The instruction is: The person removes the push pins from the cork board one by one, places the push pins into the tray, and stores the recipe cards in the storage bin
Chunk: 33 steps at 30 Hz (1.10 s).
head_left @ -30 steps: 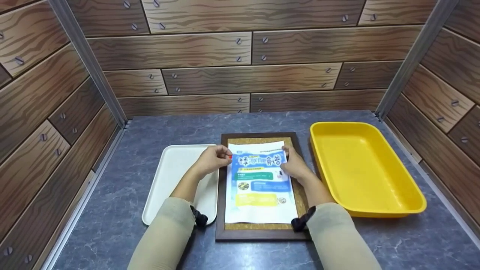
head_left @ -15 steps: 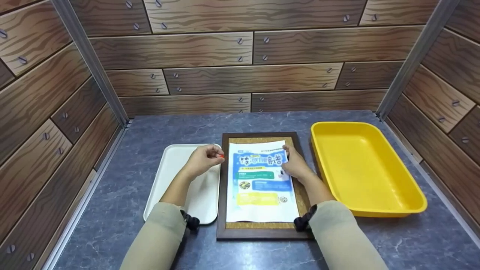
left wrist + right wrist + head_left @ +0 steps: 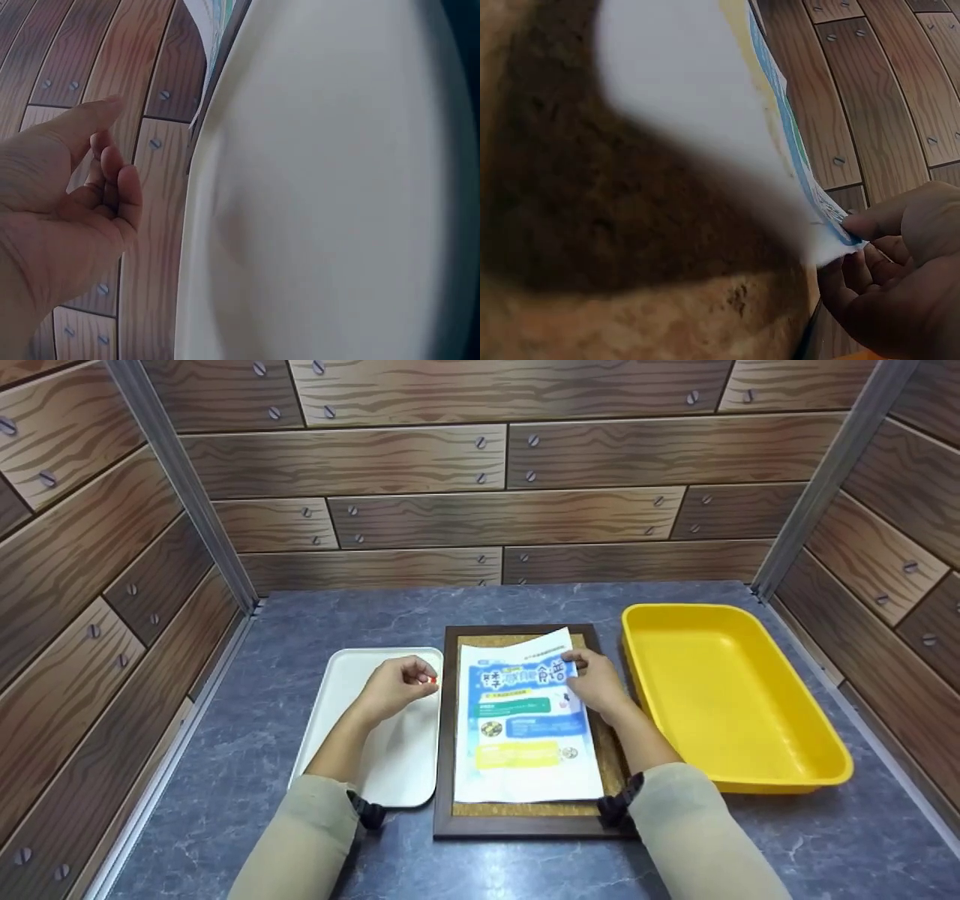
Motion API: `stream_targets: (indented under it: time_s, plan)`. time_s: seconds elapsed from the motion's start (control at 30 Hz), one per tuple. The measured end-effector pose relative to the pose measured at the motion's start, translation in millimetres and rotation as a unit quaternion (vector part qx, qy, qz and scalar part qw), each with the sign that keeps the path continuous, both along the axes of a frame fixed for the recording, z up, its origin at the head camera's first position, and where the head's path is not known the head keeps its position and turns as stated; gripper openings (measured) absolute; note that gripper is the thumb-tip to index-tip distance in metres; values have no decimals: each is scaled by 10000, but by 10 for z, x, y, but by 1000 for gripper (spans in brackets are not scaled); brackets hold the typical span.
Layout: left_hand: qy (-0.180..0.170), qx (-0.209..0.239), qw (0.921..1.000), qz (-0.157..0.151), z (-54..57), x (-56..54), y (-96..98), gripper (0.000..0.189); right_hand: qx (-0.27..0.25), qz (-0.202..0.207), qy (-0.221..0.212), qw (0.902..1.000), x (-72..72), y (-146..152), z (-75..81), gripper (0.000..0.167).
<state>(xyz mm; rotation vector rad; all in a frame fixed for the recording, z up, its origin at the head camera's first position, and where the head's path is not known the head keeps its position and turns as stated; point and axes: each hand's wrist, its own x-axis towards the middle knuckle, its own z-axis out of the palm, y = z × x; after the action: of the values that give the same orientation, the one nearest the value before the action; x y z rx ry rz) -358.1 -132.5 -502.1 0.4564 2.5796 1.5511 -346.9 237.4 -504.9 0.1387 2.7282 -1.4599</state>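
Observation:
My left hand (image 3: 394, 688) hovers above the white tray (image 3: 405, 765), pinching a small red pushpin (image 3: 433, 680) that shows only as a red spot at the fingertips. In the left wrist view, the pin itself cannot be made out. With thumb and fingers, my right hand (image 3: 600, 682) holds the upper right edge of a printed paper poster (image 3: 534, 787). That top right corner stands raised off the framed corkboard (image 3: 525, 829). The right wrist view shows the poster's white underside (image 3: 682, 90) lifted over the cork (image 3: 652, 322), shading it.
To the right of the corkboard stands a deep yellow bin (image 3: 735, 697). The white tray lies close against the board's left side. Wood-patterned panels (image 3: 420, 457) wall in the grey marbled table (image 3: 540, 877) at the back and sides.
My left hand has moved left from the poster's upper left edge to above the white tray, carrying the red pushpin. The right hand has raised the poster's top right corner.

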Motion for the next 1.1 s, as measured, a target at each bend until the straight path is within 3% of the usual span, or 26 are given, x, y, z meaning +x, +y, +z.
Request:
stream_targets:
  time_s: [0.13, 0.5, 0.7, 0.9, 1.1]
  plan:
    - [0, -112, 9999, 26, 8, 21, -42, 9, -41, 159, -108, 9998, 32, 67, 70, 54]
    - [4, -243, 9996, 112, -27, 45, -162, 11, -412, 963, -636, 9925, 102, 222, 235, 89]
    - [41, -321, 9994, 110, -57, 50, -242, 14, -459, 1026, -454, 9926, 118, 299, 304, 90]
    - [50, -455, 9987, 211, -66, 57, -381, 15, -241, 960, -595, 9933, 129, 414, 396, 86]
    - [13, -462, 9988, 153, -61, 62, -494, 19, -1050, 983, -573, 9879, 152, 594, 454, 87]
